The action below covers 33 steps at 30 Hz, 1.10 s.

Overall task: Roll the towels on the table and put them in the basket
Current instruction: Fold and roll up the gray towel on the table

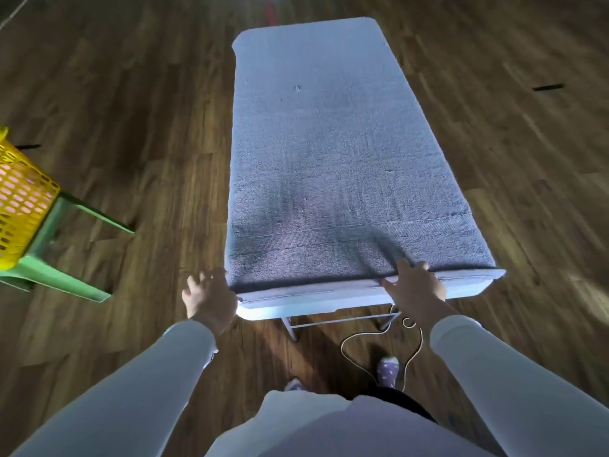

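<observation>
**Towel flat, roll about to start at the near edge**

Both sleeves reach forward from the body to the near end of the counter (362, 303). Right hand (416, 286) rests on the near hem of the towel (329, 153), fingers spread over the cloth and thumb down along the edge; whether it has pinched the hem or only presses on it I cannot tell. Left hand (209, 296) sits just outside the towel's near left corner, fingers open and apart, holding nothing, touching or almost touching the corner.

Beyond the hands the towel lies spread flat, covering the counter nearly end to end, with no turn rolled into it yet. So the step in hand looks like the very start: taking hold of the near hem.

Next, the left hand needs to come in onto the corner to match the right, so both lift the hem evenly and tuck it over tight. An uneven first turn would likely make the roll run crooked.

Far to the left of the left hand, the basket (23, 199) stands on a stool (62, 275), well apart from the counter.
</observation>
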Motion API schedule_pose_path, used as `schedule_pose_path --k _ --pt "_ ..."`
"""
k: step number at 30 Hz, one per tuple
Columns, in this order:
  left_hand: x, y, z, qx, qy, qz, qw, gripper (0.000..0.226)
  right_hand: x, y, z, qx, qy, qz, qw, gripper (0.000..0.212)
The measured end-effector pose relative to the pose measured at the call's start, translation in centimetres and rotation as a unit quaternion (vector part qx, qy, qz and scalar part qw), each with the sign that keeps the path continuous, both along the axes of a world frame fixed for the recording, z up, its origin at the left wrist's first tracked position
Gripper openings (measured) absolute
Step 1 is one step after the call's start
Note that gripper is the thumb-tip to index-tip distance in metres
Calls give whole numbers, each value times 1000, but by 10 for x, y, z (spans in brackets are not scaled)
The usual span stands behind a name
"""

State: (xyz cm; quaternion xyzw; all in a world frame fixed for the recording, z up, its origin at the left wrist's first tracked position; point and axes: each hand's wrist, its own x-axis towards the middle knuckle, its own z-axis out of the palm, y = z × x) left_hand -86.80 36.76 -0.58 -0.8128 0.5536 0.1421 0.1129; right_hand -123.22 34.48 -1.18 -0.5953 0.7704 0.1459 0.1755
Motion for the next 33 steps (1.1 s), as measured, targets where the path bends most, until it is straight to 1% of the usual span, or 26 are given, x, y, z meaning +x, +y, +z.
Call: schedule_pose_path --k 1,2,4,5,6,8,11,15,16,18,19,20,21,22,23,24,25,26,27,28,30,32,33 --pt "-13 2 1 -54 15 -35 998 48 -1 1 0 -7 5 10 1000 59" --pt "-24 3 -1 -86 39 -87 992 47 -3 3 0 -14 12 24 1000 59" --pt "-51 8 -5 -101 79 -213 969 40 -11 8 0 -28 36 67 997 58" --pt "-63 9 -9 -97 90 -258 957 37 -17 10 0 -35 50 94 994 58" --pt "-73 11 -13 -96 99 -282 949 35 -24 11 0 -41 59 121 990 56" --pt "-86 11 -19 -89 96 -291 948 34 -39 11 0 -44 63 173 982 49" --pt "-90 7 -21 -80 53 -295 951 32 -65 9 -6 -64 57 245 966 41" --pt "-91 -3 -19 -82 38 -316 944 25 -86 4 -9 -113 35 299 947 29" --pt "-92 -5 -17 -80 33 -310 947 26 -88 1 -10 -119 38 309 943 32" --pt "-95 -12 -10 -78 14 -268 960 27 -87 -9 -11 -117 33 315 941 51" --pt "-97 -16 -7 -84 -6 -237 968 27 -85 -14 -10 -113 27 308 944 56" --pt "-102 -20 -3 -97 -24 -202 974 27 -83 -19 -9 -110 21 304 946 53" --pt "-108 -24 -2 -105 -29 -175 979 28 -82 -24 -9 -111 16 303 946 44" --pt "-117 -27 -1 -109 -6 -160 981 28 -81 -28 -9 -116 13 305 945 32" --pt "-130 -28 -1 -108 43 -164 979 28 -81 -32 -10 -121 10 304 945 21" --pt "-145 -27 -2 -96 99 -182 974 30 -81 -34 -10 -124 4 301 946 17" --pt "-162 -24 -4 -89 140 -220 961 32 -81 -36 -10 -127 -1 299 946 16" --pt "-180 -21 -6 -90 152 -272 946 34 -82 -37 -11 -130 -7 302 944 17" --pt "-195 -17 -9 -91 140 -318 933 38 -83 -39 -12 -127 -18 304 944 18" --pt "-208 -14 -10 -89 127 -338 928 42 -86 -40 -14 -121 -33 309 943 20" --pt "-223 -15 -11 -64 105 -311 942 47 -96 -42 -16 -113 -82 323 936 23" --pt "-226 -20 -11 -41 103 -283 953 47 -112 -43 -16 -107 -134 342 924 26" --pt "-226 -24 -12 -27 100 -280 954 47 -122 -43 -16 -96 -147 352 919 31"
